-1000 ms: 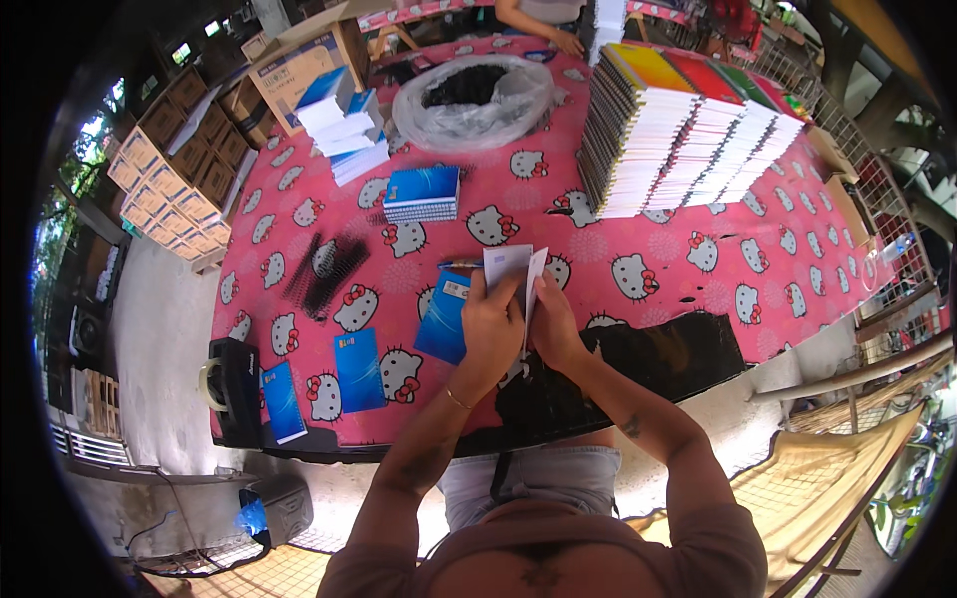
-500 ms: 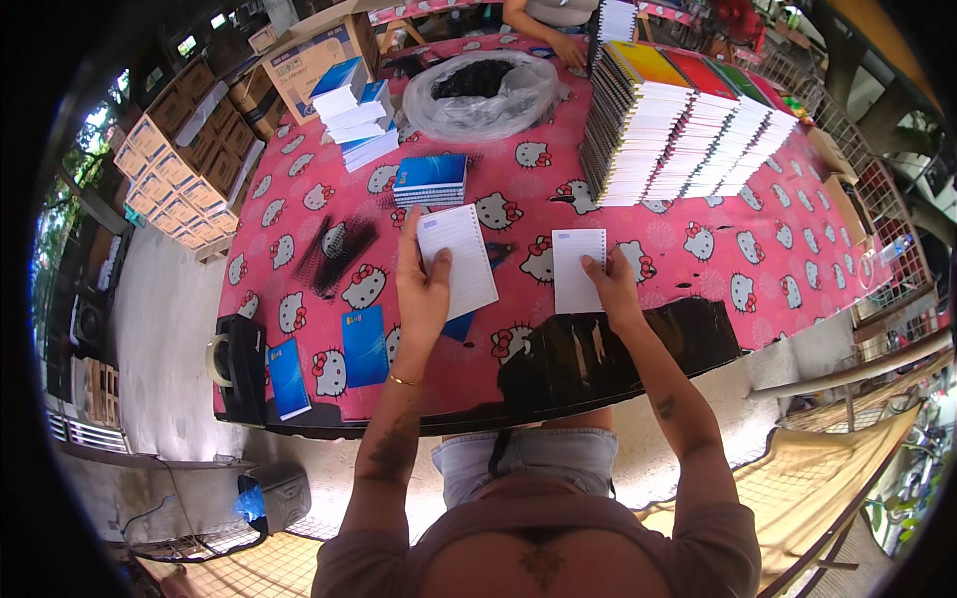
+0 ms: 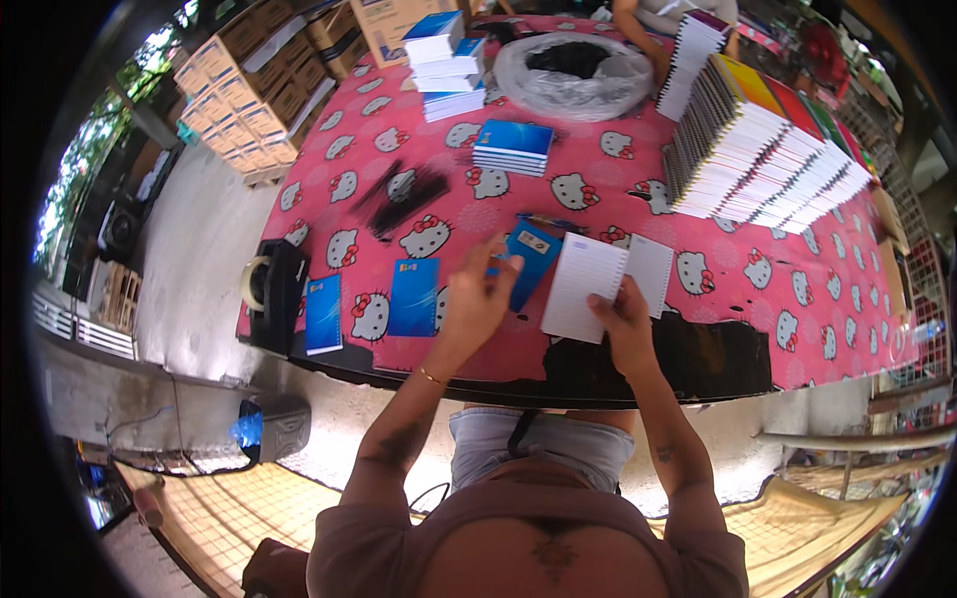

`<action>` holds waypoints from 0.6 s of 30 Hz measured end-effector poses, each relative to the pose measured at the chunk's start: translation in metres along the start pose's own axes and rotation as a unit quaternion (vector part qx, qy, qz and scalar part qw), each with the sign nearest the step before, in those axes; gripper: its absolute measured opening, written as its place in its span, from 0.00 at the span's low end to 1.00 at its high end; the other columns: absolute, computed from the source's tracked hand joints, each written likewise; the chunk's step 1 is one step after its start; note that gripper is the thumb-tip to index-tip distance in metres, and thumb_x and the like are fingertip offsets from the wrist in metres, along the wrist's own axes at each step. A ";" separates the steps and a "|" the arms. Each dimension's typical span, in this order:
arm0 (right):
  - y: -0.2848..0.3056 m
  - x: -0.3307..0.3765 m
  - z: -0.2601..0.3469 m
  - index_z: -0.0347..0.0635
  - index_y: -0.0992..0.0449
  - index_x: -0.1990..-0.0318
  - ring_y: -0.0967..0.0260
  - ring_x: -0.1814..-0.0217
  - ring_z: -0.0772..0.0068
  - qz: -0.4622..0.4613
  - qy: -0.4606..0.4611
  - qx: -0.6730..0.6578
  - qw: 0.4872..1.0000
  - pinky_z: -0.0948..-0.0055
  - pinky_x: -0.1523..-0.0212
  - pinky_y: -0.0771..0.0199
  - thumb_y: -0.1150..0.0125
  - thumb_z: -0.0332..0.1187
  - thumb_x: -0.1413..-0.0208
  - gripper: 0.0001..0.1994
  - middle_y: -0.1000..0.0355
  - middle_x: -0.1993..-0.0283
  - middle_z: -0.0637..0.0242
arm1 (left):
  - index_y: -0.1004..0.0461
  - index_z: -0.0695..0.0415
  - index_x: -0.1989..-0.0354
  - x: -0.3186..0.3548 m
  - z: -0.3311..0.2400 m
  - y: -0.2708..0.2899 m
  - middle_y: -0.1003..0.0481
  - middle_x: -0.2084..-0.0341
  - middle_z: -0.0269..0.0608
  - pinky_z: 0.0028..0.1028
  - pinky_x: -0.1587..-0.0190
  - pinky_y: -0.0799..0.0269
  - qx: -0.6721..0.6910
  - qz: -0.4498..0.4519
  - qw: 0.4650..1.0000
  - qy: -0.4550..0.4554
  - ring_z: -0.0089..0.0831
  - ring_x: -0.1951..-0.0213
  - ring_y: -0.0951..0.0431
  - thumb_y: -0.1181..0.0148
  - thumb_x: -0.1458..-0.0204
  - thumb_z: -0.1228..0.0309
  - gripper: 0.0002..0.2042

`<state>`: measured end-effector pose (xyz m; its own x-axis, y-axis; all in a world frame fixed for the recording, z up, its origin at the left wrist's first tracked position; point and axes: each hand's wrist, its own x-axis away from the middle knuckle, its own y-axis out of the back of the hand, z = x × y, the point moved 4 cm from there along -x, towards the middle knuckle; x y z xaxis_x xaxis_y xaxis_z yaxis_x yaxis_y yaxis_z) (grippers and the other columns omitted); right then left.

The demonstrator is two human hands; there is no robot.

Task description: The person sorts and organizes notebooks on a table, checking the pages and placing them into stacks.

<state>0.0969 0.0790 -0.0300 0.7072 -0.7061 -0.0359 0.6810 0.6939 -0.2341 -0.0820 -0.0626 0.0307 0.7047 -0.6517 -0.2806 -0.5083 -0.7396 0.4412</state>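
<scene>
Near the table's front edge, hands grip blue cover and lined pad.

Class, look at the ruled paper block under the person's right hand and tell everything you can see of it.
The paper block is a white, ruled, rectangular stack of sheets, seemingly thin and coverless. It lies flat, slightly tilted, near the front edge of the pink cartoon-cat tablecloth. The right hand presses its lower right corner. A second white block lies against its right side; a blue cover lies just left.
</scene>
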 end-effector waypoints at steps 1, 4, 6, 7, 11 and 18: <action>0.003 0.005 -0.001 0.35 0.31 0.49 0.29 0.51 0.75 -0.007 -0.011 -0.003 1.000 0.72 0.48 0.31 0.37 0.26 0.43 0.16 0.25 0.54 0.64 | 0.28 0.60 0.47 -0.001 0.018 0.025 0.23 0.57 0.47 0.36 0.55 0.27 -0.132 -0.059 0.988 -0.059 0.40 0.56 0.23 0.38 0.45 0.69 0.18; 0.009 0.014 -0.002 0.35 0.31 0.50 0.28 0.52 0.75 -0.028 -0.036 0.010 0.999 0.74 0.49 0.31 0.37 0.25 0.43 0.14 0.24 0.54 0.63 | 0.26 0.60 0.49 0.011 0.061 0.081 0.24 0.56 0.53 0.44 0.55 0.28 -0.352 -0.133 0.925 -0.044 0.54 0.56 0.24 0.36 0.48 0.67 0.18; 0.015 0.015 -0.006 0.34 0.30 0.50 0.28 0.52 0.75 -0.033 -0.040 0.042 0.998 0.75 0.50 0.30 0.37 0.24 0.43 0.14 0.24 0.54 0.64 | 0.26 0.62 0.51 0.024 0.066 0.089 0.25 0.57 0.55 0.43 0.56 0.27 -0.356 -0.114 0.926 -0.049 0.54 0.56 0.24 0.34 0.49 0.68 0.19; 0.012 0.014 -0.004 0.34 0.30 0.51 0.28 0.53 0.75 -0.030 -0.026 0.035 0.999 0.75 0.50 0.30 0.37 0.24 0.43 0.14 0.24 0.54 0.63 | 0.26 0.64 0.51 0.029 0.061 0.090 0.26 0.57 0.56 0.43 0.56 0.26 -0.357 -0.105 0.927 -0.055 0.53 0.57 0.24 0.33 0.50 0.69 0.19; -0.017 0.016 0.000 0.34 0.30 0.51 0.28 0.52 0.75 0.019 -0.001 -0.043 0.999 0.74 0.50 0.29 0.37 0.23 0.43 0.13 0.24 0.54 0.63 | 0.26 0.63 0.50 0.048 0.018 0.041 0.25 0.55 0.51 0.34 0.53 0.26 -0.034 0.006 0.998 -0.061 0.40 0.54 0.22 0.33 0.50 0.74 0.18; -0.031 0.027 0.003 0.36 0.34 0.46 0.31 0.46 0.74 0.069 0.049 -0.117 0.989 0.72 0.45 0.30 0.41 0.24 0.39 0.15 0.29 0.48 0.61 | 0.28 0.65 0.53 0.062 0.011 -0.034 0.22 0.64 0.40 0.21 0.59 0.27 0.180 0.122 0.976 -0.012 0.21 0.62 0.23 0.41 0.42 0.78 0.10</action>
<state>0.0952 0.0391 -0.0212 0.7606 -0.6251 -0.1755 0.5079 0.7412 -0.4390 -0.0259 -0.0797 -0.0112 0.5307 -0.8168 -0.2265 -0.8041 -0.5696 0.1703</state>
